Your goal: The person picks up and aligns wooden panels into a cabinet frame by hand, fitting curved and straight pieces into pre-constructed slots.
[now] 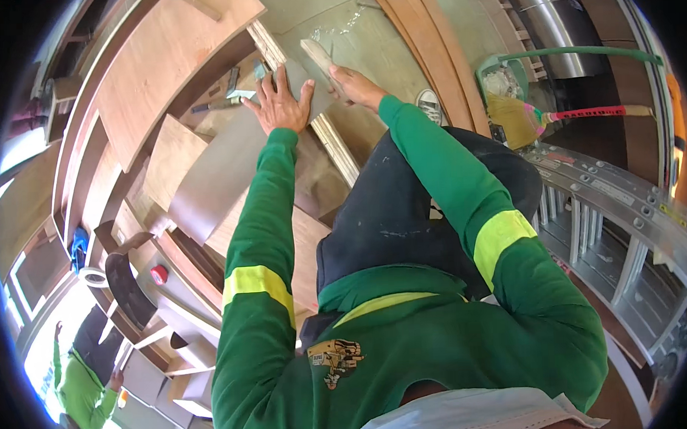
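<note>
My left hand (283, 105) lies flat with its fingers spread on a thin grey-brown sheet (213, 174). The sheet rests across plywood pieces and a pale layered wooden bar (336, 148). At the sheet's right end, my right hand (356, 87) grips a pale, flat wooden piece (316, 53) that points up and to the left. Its lower end is hidden by my fingers, and whether it touches the sheet's edge I cannot tell. Beyond my left fingers lie a brush-like tool with a dark handle (211, 106) and a small teal object (260, 68).
Curved plywood panels (164, 62) fill the left. Long brown boards (436, 52) stand ahead on the right. A broom (518, 121), a green-handled container (497, 73) and an aluminium ladder (623, 197) are to my right. At lower left are a tape roll (94, 278) and a person in green (83, 386).
</note>
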Demonstrator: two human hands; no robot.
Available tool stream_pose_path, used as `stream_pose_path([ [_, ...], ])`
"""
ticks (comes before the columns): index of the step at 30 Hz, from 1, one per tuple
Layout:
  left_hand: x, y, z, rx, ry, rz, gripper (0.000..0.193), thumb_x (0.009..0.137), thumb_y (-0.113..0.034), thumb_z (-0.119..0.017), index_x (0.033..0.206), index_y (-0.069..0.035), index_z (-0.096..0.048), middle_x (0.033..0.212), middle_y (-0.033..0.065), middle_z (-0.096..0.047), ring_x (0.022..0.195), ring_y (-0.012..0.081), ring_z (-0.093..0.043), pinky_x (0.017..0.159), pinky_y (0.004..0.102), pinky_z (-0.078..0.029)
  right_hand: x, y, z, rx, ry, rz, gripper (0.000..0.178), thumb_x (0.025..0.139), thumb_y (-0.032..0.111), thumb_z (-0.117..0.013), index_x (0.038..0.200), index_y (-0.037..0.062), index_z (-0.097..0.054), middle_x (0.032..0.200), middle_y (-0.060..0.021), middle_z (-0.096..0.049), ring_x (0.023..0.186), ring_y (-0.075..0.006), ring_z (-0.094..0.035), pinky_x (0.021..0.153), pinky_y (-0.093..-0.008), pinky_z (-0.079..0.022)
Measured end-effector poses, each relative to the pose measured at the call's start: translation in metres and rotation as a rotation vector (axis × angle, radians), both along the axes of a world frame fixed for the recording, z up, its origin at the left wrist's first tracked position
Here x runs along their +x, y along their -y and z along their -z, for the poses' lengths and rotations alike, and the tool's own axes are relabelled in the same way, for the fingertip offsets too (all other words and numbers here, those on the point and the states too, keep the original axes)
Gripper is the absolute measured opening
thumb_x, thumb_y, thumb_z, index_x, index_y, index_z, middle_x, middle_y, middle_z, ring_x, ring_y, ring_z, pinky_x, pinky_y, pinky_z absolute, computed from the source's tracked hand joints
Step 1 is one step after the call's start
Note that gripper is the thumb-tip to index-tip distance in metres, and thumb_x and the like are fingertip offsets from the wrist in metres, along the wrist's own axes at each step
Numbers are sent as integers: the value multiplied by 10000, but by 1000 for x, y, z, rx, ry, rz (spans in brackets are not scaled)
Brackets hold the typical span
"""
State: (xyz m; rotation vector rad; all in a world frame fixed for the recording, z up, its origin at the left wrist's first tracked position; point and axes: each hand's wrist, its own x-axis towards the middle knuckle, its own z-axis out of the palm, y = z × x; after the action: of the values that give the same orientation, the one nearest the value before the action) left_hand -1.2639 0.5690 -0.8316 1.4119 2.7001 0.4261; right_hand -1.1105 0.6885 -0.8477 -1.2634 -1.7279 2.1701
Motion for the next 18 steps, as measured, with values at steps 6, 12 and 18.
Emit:
stream_pose_path([
  [6,16,20,2,-29,10,86,762,931,-647,-535,1526,-183,-432,1515,200,-421,1472,390,-302,1175,730,-78,-5,26,21,157,-129,22,604,1074,487,-368,1255,-38,-605,1210,-193,-674,1081,-302,-621,979,-404,-471],
  [12,21,17,-2,-14,-12,97,661,973,-595,-488,1531,-242,-438,1519,185,-414,1467,388,-313,1175,728,-85,-15,14,11,274,-108,-10,611,1068,488,-374,1183,-54,-631,1194,-221,-675,1090,-332,-621,1002,-411,-455],
  [18,17,18,1,-55,-6,102,656,975,-626,-467,1514,-252,-457,1473,184,-457,1396,388,-409,1173,688,-153,-42,-5,25,240,-109,7,603,1041,503,-434,1197,-50,-619,1133,-220,-691,1052,-328,-646,966,-414,-486],
])
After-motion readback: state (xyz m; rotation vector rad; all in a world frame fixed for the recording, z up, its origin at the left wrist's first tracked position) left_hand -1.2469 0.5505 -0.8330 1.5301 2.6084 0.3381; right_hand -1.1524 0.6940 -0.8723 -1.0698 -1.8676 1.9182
